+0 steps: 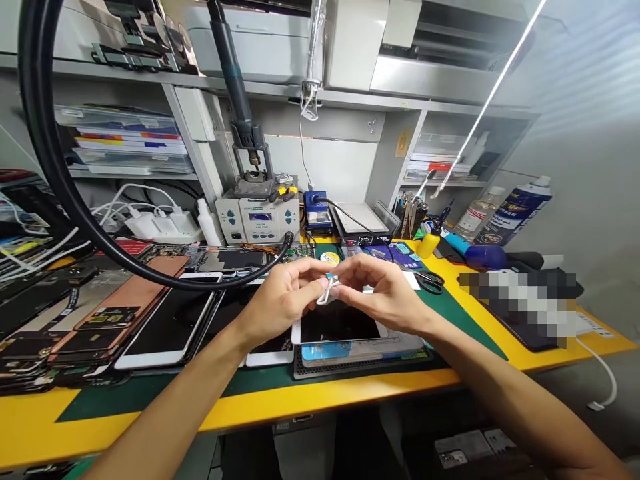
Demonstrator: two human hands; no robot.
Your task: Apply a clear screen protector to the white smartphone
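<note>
A small white looped piece [326, 293], which looks like a bent cord, is pinched between both hands above the bench. My left hand [287, 293] grips it between thumb and fingers from one side. From the other side, my right hand [383, 290] closes on it with thumb and curled fingers, which hide part of it. Directly below lies a white-framed device [345, 328] with a dark screen, resting on a blue-and-clear packet [360, 352]. The exact kind of the white piece is hard to make out.
Opened phones and white-framed screens [170, 327] line the left. A hot air station [257, 220] stands behind, its black hose [75, 193] arching over the left side. Black scissors [429, 283], a yellow bottle [429, 244] and a spray can [517, 212] are on the right.
</note>
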